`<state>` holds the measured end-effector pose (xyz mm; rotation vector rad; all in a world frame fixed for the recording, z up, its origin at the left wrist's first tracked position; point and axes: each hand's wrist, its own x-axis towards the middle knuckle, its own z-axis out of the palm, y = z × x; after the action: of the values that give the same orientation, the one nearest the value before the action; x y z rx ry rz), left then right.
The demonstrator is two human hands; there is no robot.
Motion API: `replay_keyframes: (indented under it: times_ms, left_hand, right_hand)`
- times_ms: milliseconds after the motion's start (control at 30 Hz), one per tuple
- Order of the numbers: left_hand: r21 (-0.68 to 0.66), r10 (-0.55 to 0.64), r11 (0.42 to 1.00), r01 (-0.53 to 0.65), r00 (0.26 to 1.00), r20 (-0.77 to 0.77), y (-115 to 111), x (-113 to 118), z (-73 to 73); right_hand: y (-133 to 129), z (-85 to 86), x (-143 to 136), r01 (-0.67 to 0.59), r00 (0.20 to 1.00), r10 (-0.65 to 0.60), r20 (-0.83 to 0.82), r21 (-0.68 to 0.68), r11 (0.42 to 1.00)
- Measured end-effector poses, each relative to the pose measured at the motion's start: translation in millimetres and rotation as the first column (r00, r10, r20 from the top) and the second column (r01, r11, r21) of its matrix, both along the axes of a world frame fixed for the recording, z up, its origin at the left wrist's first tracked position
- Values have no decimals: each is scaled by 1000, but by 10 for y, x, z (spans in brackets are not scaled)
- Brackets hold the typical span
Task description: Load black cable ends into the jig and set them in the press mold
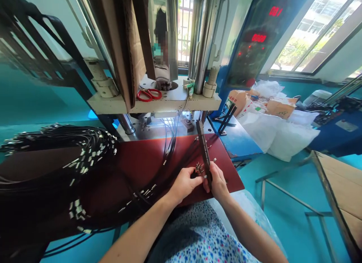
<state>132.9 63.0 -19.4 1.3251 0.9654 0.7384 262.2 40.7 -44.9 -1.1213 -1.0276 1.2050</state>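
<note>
My right hand (pixel 219 183) is closed round the lower end of a long, narrow dark bar (pixel 204 146) with notches along it, tilted upright over the table's front right. Beside it, my left hand (pixel 183 184) is pinched, with a cluster of small metal connectors (pixel 199 167) showing at its fingertips. Its thumb reaches to the bar's side, where a small light piece shows. Which fingers touch the bar is partly hidden. Black cables (pixel 169 144) with light metal ends run from the press onto the reddish-brown table (pixel 147 149).
A big bundle of black cables (pixel 93 142) with light tips covers the table's left. Ahead stands a press with a pale plate (pixel 175 105) carrying red-handled scissors (pixel 149 94). White bags (pixel 268 131) lie at right, near a cardboard-topped table (pixel 343 187). A person is behind the press.
</note>
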Motion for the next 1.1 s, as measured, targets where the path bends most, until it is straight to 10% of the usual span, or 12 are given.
replay_keyframes:
  times_ms: [700,1100]
  left_hand:
    - [105,67,992,-69,997,24,52,29,-42]
    - [-11,138,990,-138,988,74,158,-2,9]
  right_hand:
    - [-22,-66,-27,-19,960,10,278,32,999]
    - [-22,-38,8,53,988,-51,148,-13,998]
